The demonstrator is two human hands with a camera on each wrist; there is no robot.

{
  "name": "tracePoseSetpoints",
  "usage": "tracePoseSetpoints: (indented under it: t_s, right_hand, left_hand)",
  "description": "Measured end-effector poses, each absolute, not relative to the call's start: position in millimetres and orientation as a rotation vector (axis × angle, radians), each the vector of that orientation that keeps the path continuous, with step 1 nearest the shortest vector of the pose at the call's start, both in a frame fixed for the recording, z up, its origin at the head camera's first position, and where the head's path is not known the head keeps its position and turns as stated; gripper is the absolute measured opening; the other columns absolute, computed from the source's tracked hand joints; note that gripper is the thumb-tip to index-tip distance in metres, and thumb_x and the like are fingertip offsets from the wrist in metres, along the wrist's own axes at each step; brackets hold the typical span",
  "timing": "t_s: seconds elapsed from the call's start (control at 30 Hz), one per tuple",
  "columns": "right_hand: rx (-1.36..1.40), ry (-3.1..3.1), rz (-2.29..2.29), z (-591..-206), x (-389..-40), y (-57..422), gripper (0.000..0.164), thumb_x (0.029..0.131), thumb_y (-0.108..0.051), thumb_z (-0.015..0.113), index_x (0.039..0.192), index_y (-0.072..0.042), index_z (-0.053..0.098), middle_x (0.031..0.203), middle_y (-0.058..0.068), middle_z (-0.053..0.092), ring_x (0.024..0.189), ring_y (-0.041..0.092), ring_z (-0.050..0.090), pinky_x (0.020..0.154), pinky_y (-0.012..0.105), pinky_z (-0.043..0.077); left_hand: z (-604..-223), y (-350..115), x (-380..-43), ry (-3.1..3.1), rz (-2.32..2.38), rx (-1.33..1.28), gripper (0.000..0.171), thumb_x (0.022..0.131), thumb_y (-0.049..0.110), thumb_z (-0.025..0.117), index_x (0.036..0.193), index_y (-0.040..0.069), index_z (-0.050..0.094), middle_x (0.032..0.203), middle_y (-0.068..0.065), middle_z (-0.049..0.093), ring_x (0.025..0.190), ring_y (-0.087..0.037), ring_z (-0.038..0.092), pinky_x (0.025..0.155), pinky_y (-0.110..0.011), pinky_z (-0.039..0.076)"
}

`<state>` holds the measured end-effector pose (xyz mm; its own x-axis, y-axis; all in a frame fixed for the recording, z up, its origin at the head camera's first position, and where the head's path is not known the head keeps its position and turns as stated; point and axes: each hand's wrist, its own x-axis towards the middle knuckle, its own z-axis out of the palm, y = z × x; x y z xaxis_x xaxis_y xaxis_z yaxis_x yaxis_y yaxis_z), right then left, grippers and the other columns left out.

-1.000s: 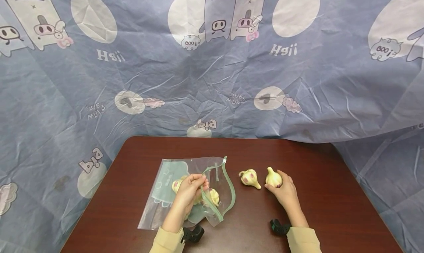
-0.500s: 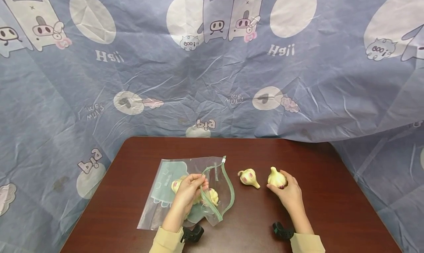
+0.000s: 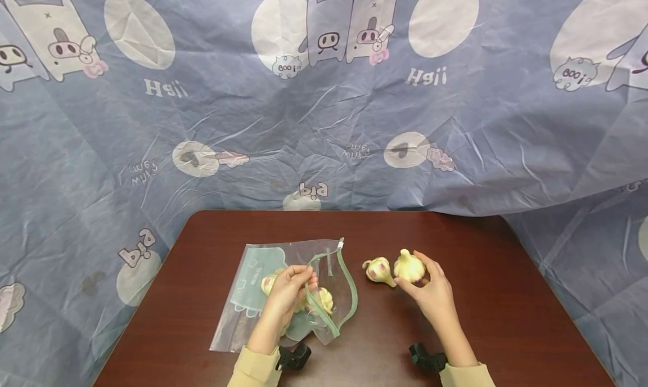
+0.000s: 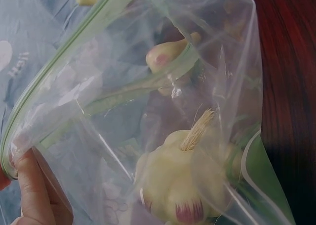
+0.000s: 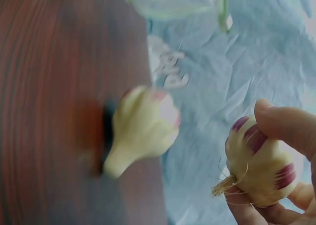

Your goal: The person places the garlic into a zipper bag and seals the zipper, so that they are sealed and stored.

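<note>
My left hand pinches the green-edged rim of a clear zip bag, whose mouth gapes to the right. Inside the bag lie garlic bulbs, one of them a bulb with a dry root tuft close to the left wrist camera. With thumb and fingers my right hand grips a garlic bulb with purple patches, its root tuft facing the right wrist camera. Another garlic bulb lies on the table between the bag and the held bulb. My left palm hides part of the bag's contents.
The dark brown wooden table has rounded far corners. Behind it hangs a blue cloth printed with cartoon figures. A black wrist strap is on the right wrist, another on the left.
My right hand first shifts slightly right with the garlic bulb, then comes up and left toward the bulb on the table. My left hand keeps its hold on the bag's rim.
</note>
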<state>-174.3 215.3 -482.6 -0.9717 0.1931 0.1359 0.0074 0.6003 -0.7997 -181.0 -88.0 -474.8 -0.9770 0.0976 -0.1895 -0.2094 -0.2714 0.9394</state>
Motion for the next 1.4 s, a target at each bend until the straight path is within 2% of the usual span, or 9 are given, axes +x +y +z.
tracePoseSetpoints:
  t_s: [0.13,0.2,0.33,0.4,0.63,0.73,0.87,1.23,1.4]
  right_hand:
    - [-0.073,-2.552,1.368,-475.6,-170.7,200.4,0.077,0.075,-0.022,0.087,0.141,-0.009,0.049,0.136,0.015,0.051,0.123,0.029,0.054,0.092,0.012,0.049]
    - [-0.028,-2.539,1.389,-473.8,-168.9,192.8,0.077,0.074,-0.022,0.088,0.141,-0.009,0.05,0.136,0.013,0.051,0.124,0.028,0.054,0.094,0.014,0.05]
    - [0.07,-2.529,1.412,-473.5,-165.6,177.1,0.077,0.073,-0.02,0.089,0.139,-0.008,0.052,0.136,0.013,0.052,0.122,0.029,0.056,0.097,0.038,0.054]
    - [0.115,-2.526,1.435,-474.9,-164.2,169.3,0.077,0.072,-0.019,0.089,0.138,-0.008,0.052,0.136,0.014,0.052,0.121,0.029,0.057,0.096,0.042,0.054]
    - [0.253,-2.512,1.501,-483.9,-161.0,143.3,0.076,0.068,-0.01,0.09,0.136,-0.006,0.054,0.137,0.015,0.053,0.126,0.036,0.054,0.093,0.039,0.057]
    - [0.292,-2.53,1.496,-488.2,-159.8,134.4,0.076,0.068,-0.013,0.091,0.134,-0.005,0.056,0.134,0.015,0.056,0.124,0.037,0.055,0.092,0.038,0.057]
    - [0.313,-2.574,1.464,-492.7,-158.1,125.3,0.075,0.067,-0.017,0.092,0.132,-0.006,0.058,0.129,0.011,0.06,0.114,0.028,0.062,0.089,0.035,0.059]
    - [0.443,-2.735,1.42,-499.9,-158.9,114.7,0.075,0.069,-0.027,0.09,0.133,-0.005,0.058,0.13,0.01,0.06,0.111,0.026,0.063,0.083,0.029,0.058]
    - [0.484,-2.774,1.403,-502.1,-161.3,115.3,0.075,0.07,-0.03,0.09,0.134,-0.005,0.058,0.13,0.009,0.06,0.11,0.024,0.063,0.085,0.03,0.058]
  left_hand:
    - [-473.1,-86.4,-182.3,1.771,2.339,-0.19,0.018,0.098,0.009,0.059,0.108,-0.004,0.051,0.083,0.001,0.062,0.078,-0.005,0.063,0.073,-0.012,0.057]
    - [-472.8,-85.8,-183.0,1.772,2.334,-0.205,0.02,0.099,0.009,0.059,0.11,-0.006,0.05,0.084,0.0,0.062,0.078,-0.005,0.063,0.073,-0.012,0.057]
    - [-471.2,-85.2,-183.0,1.767,2.336,-0.212,0.022,0.099,0.008,0.058,0.112,-0.007,0.048,0.084,0.0,0.062,0.078,-0.004,0.063,0.072,-0.012,0.056]
    - [-470.1,-85.0,-182.6,1.764,2.337,-0.221,0.022,0.099,0.008,0.058,0.112,-0.006,0.048,0.084,0.0,0.062,0.078,-0.004,0.063,0.072,-0.012,0.056]
    - [-471.3,-85.6,-181.8,1.783,2.327,-0.227,0.022,0.098,0.009,0.059,0.111,-0.006,0.049,0.084,0.0,0.063,0.079,-0.005,0.063,0.072,-0.012,0.056]
    - [-472.1,-85.9,-182.0,1.782,2.327,-0.226,0.021,0.098,0.009,0.059,0.111,-0.006,0.05,0.084,0.0,0.063,0.078,-0.005,0.063,0.072,-0.012,0.056]
    - [-472.2,-85.9,-182.1,1.778,2.327,-0.223,0.02,0.099,0.008,0.058,0.11,-0.006,0.05,0.085,-0.001,0.063,0.078,-0.005,0.064,0.073,-0.013,0.056]
    - [-473.8,-86.6,-182.0,1.756,2.343,-0.228,0.017,0.098,0.007,0.059,0.108,-0.004,0.051,0.083,0.0,0.063,0.078,-0.005,0.064,0.072,-0.012,0.056]
    - [-474.7,-86.3,-181.8,1.749,2.35,-0.225,0.018,0.098,0.008,0.059,0.108,-0.004,0.05,0.084,0.0,0.063,0.078,-0.005,0.064,0.072,-0.012,0.056]
